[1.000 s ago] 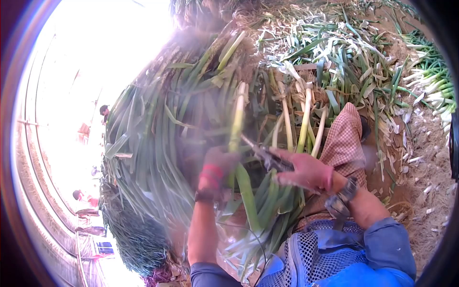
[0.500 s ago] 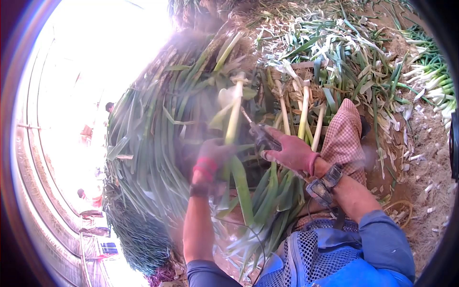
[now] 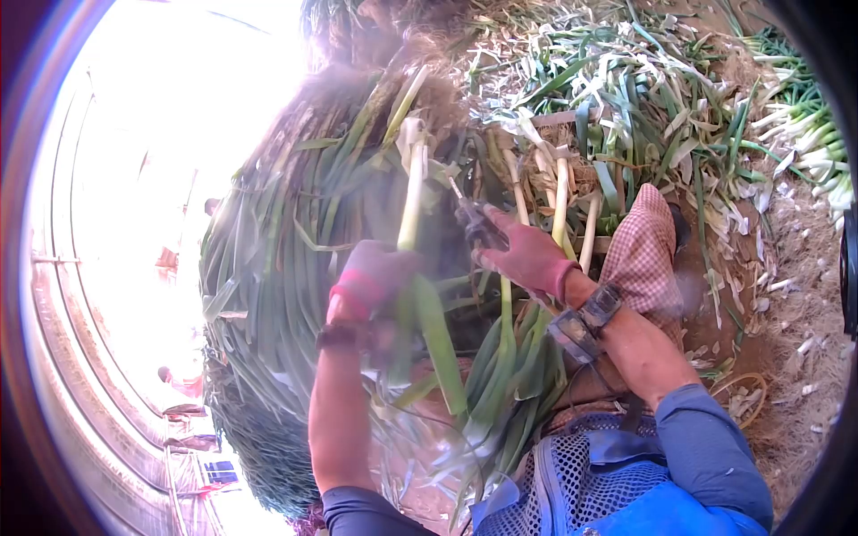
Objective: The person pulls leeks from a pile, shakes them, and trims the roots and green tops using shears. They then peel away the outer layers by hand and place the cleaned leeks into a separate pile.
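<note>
A gloved fist, my left hand [image 3: 380,272], is wrapped round a large green onion [image 3: 414,192], whose pale stalk points upward and whose green leaves hang below. To the right, my right hand [image 3: 527,257], also gloved, grips a dark air nozzle [image 3: 481,229] with a thin metal tip directed up and left, near the stalk but apart from it. Just beyond the right hand, several pale-stalked onions [image 3: 560,201] lie with roots away from me and leaves toward my lap. A big heap of green onions [image 3: 286,268] rises at the left.
Loose leaf scraps [image 3: 626,98] cover the ground at the upper right, beside a row of cleaned onions [image 3: 813,138]. A yellow hose loop [image 3: 742,397] lies at the lower right. Two people are faintly visible at the far left. My checked trouser leg [image 3: 642,255] is bent nearby.
Both hands have moved left and slightly up, my left hand with the onion and my right hand with the nozzle. Both grips remain closed.
</note>
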`<action>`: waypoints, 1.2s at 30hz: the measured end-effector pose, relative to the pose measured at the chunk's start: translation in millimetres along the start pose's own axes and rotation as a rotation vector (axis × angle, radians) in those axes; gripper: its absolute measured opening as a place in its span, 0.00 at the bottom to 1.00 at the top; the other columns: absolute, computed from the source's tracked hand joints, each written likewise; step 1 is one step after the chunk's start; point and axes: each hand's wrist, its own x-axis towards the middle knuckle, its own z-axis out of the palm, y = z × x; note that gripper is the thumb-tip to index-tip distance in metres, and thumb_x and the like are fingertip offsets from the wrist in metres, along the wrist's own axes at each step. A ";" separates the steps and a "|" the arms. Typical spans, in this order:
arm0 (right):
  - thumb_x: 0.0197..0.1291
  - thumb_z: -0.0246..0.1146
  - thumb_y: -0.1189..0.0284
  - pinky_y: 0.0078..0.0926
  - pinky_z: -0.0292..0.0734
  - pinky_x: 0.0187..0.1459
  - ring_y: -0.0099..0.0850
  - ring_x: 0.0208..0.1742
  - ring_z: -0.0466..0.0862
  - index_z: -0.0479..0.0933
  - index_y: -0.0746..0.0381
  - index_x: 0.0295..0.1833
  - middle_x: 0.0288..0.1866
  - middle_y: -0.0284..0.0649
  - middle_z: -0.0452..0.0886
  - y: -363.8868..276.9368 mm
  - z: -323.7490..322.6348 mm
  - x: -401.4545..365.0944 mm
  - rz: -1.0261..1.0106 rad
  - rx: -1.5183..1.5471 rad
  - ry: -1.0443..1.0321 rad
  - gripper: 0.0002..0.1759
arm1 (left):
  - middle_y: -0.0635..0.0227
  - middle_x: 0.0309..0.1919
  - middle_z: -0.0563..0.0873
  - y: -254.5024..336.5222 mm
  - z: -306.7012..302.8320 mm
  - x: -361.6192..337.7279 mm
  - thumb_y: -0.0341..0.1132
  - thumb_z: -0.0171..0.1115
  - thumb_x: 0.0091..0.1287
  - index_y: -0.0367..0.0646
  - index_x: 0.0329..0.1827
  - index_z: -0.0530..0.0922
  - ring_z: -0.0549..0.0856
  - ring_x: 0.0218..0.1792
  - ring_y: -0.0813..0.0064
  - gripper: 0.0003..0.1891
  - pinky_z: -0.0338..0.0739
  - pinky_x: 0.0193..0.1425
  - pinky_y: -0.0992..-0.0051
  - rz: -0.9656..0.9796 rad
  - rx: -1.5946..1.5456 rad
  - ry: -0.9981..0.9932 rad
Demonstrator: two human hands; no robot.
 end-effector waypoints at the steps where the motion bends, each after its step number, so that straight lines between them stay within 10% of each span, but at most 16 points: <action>1: 0.69 0.68 0.47 0.44 0.79 0.69 0.55 0.64 0.87 0.61 0.56 0.89 0.64 0.58 0.87 0.1 -3.3 -1.7 0.001 0.013 -0.023 0.49 | 0.68 0.31 0.91 -1.6 -1.3 2.3 0.46 0.79 0.61 0.33 0.43 0.93 0.87 0.30 0.79 0.21 0.81 0.37 0.73 -0.002 0.003 0.000; 11: 0.67 0.71 0.51 0.41 0.78 0.71 0.54 0.67 0.86 0.62 0.57 0.88 0.71 0.58 0.83 44.3 -2.4 -33.2 -0.125 0.106 -0.070 0.49 | 0.60 0.32 0.93 -28.9 91.0 19.9 0.50 0.78 0.61 0.35 0.44 0.91 0.92 0.33 0.68 0.23 0.85 0.41 0.67 0.101 0.309 -0.064; 19: 0.66 0.71 0.48 0.46 0.82 0.60 0.55 0.54 0.90 0.63 0.50 0.88 0.53 0.58 0.90 50.7 -6.3 -25.5 -0.008 -0.028 -0.099 0.48 | 0.52 0.43 0.94 -33.1 225.2 -42.7 0.58 0.71 0.66 0.40 0.55 0.88 0.94 0.46 0.52 0.29 0.86 0.55 0.56 0.315 0.414 -0.169; 23: 0.66 0.72 0.46 0.45 0.83 0.57 0.53 0.51 0.91 0.63 0.51 0.88 0.49 0.57 0.90 52.0 -6.9 -9.8 -0.009 -0.043 -0.085 0.50 | 0.51 0.47 0.93 3.8 159.9 -50.9 0.56 0.70 0.70 0.41 0.56 0.88 0.93 0.49 0.50 0.26 0.86 0.55 0.57 0.283 0.332 -0.437; 26: 0.67 0.72 0.48 0.42 0.83 0.58 0.51 0.50 0.91 0.62 0.51 0.89 0.49 0.56 0.91 55.8 -2.8 5.6 -0.001 -0.052 -0.027 0.50 | 0.52 0.48 0.93 -30.3 118.2 -2.4 0.55 0.69 0.71 0.42 0.60 0.88 0.93 0.50 0.53 0.27 0.85 0.58 0.59 0.283 -0.035 -0.161; 30: 0.67 0.71 0.49 0.41 0.82 0.62 0.53 0.56 0.90 0.61 0.53 0.89 0.54 0.58 0.90 43.3 14.3 16.9 -0.128 0.004 -0.018 0.49 | 0.52 0.59 0.91 -39.9 66.4 83.3 0.48 0.67 0.72 0.44 0.67 0.86 0.90 0.60 0.50 0.25 0.83 0.66 0.57 0.229 0.363 0.342; 36: 0.67 0.71 0.48 0.42 0.80 0.66 0.55 0.60 0.89 0.63 0.57 0.88 0.60 0.59 0.88 20.6 29.1 55.4 -0.151 0.059 -0.078 0.49 | 0.53 0.71 0.84 -44.3 61.1 154.8 0.49 0.64 0.72 0.54 0.74 0.80 0.88 0.63 0.46 0.28 0.82 0.68 0.50 0.154 0.388 0.372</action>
